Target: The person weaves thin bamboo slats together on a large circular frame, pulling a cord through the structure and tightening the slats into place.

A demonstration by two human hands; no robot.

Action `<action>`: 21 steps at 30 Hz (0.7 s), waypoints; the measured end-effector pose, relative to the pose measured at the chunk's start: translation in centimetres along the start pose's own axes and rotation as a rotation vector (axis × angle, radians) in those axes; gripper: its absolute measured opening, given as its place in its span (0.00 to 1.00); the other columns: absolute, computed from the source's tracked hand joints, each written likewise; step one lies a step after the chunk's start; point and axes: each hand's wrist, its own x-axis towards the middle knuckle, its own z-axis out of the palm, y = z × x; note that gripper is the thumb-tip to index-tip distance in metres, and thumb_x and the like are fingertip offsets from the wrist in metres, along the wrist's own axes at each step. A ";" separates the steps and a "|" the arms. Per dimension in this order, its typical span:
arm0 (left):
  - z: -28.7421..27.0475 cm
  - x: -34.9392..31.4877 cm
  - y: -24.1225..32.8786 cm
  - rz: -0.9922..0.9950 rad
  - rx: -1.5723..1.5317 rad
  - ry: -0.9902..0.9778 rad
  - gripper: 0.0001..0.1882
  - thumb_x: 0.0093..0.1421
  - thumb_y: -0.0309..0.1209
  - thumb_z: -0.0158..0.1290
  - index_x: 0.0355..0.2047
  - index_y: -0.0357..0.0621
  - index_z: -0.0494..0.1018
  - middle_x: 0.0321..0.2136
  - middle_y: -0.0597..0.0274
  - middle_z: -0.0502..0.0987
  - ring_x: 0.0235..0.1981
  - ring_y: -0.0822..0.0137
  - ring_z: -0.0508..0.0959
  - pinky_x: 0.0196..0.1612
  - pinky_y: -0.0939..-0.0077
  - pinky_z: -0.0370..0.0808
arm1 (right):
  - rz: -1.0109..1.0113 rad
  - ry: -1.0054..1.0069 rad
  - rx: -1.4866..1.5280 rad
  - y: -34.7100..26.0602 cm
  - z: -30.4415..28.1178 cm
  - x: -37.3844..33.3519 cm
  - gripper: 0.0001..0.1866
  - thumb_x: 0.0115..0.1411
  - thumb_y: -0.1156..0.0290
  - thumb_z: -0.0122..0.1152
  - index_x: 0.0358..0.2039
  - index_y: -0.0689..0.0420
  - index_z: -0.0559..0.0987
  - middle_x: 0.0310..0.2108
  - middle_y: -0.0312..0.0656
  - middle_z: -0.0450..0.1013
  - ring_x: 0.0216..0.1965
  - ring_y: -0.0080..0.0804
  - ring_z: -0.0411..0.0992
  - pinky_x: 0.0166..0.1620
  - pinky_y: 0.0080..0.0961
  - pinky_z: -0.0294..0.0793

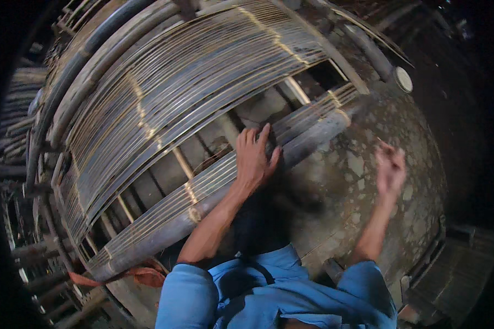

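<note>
The fingers (256,138) of the left hand (253,160) lie spread and flat, pressed down on the near band of thin bamboo slats (203,183), with the thumb pointing toward the thick bamboo pole (313,140) that runs just beside that band. The hand grips nothing; it only rests its palm and fingertips on the slats where the band meets the pole. The right hand (390,169) hangs in the air above the mottled floor (346,181), well apart from the bamboo; it is blurred, so whether its fingers are together or apart cannot be told, and nothing shows in it. Nearest the camera, the person's blue sleeves (274,296) fill the lower edge, and both bare forearms rise from them. A scrap of reddish cloth (145,276) lies to the left of the sleeves, at the low end of the near band. Past the left hand an open gap shows cross strips (182,163) of paler bamboo, running from the near band to the far one. Beyond the gap lies the wide sheet of woven slats (192,82), curved by the lens, with pale lines of binding crossing it. At its far right a round-ended pole (389,68) juts out. Stacked dark poles (22,126) stand along the left side.
</note>
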 end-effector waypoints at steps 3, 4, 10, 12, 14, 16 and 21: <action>-9.2 -6.1 0.2 -0.040 -0.059 -0.180 0.30 0.56 0.37 0.66 0.58 0.40 0.74 0.60 0.44 0.70 0.66 0.44 0.64 0.67 0.49 0.62 | 0.033 0.072 0.099 -6.5 -16.8 0.9 0.14 0.72 0.67 0.54 0.28 0.58 0.72 0.41 0.47 0.74 0.58 0.44 0.69 0.63 0.46 0.70; -12.1 -8.2 -0.7 -0.131 -0.252 -0.367 0.29 0.58 0.39 0.65 0.57 0.39 0.74 0.57 0.43 0.71 0.62 0.44 0.68 0.65 0.55 0.66 | 0.002 0.347 -0.182 -9.2 -23.0 1.3 0.13 0.71 0.66 0.56 0.32 0.62 0.75 0.43 0.49 0.75 0.57 0.43 0.71 0.60 0.43 0.72; -26.2 -12.7 -9.6 -0.654 -0.271 -0.529 0.12 0.65 0.33 0.62 0.43 0.39 0.82 0.22 0.62 0.80 0.22 0.73 0.80 0.24 0.76 0.74 | -0.439 0.540 -1.641 -6.2 -17.0 0.0 0.18 0.66 0.64 0.62 0.52 0.62 0.80 0.47 0.52 0.80 0.44 0.42 0.80 0.46 0.35 0.78; -24.4 -16.3 -18.4 -0.512 0.198 0.013 0.12 0.63 0.34 0.63 0.43 0.41 0.81 0.26 0.59 0.81 0.24 0.66 0.82 0.25 0.70 0.75 | -0.582 0.355 -1.497 -1.1 -7.9 1.2 0.19 0.65 0.64 0.64 0.54 0.57 0.79 0.50 0.48 0.76 0.46 0.41 0.77 0.50 0.34 0.76; -23.2 -16.6 -24.0 -0.375 0.464 0.156 0.13 0.62 0.35 0.63 0.44 0.44 0.80 0.30 0.55 0.83 0.24 0.58 0.83 0.25 0.66 0.76 | -0.533 0.074 -1.248 3.3 2.4 1.9 0.12 0.63 0.67 0.63 0.45 0.58 0.83 0.42 0.47 0.78 0.46 0.39 0.77 0.50 0.35 0.75; -22.5 -15.5 -24.5 -0.068 0.740 0.216 0.16 0.62 0.37 0.63 0.48 0.49 0.80 0.30 0.54 0.82 0.26 0.53 0.82 0.26 0.62 0.77 | -0.628 -0.189 -1.315 7.8 7.5 3.3 0.13 0.60 0.71 0.64 0.46 0.58 0.81 0.40 0.49 0.76 0.44 0.48 0.75 0.49 0.37 0.74; -19.8 -14.1 -27.3 -0.007 0.780 0.243 0.14 0.63 0.31 0.60 0.49 0.48 0.80 0.28 0.56 0.81 0.25 0.52 0.80 0.28 0.62 0.75 | -0.662 -0.590 -1.311 13.7 15.2 4.7 0.14 0.60 0.72 0.63 0.46 0.59 0.79 0.41 0.50 0.74 0.46 0.51 0.72 0.51 0.40 0.72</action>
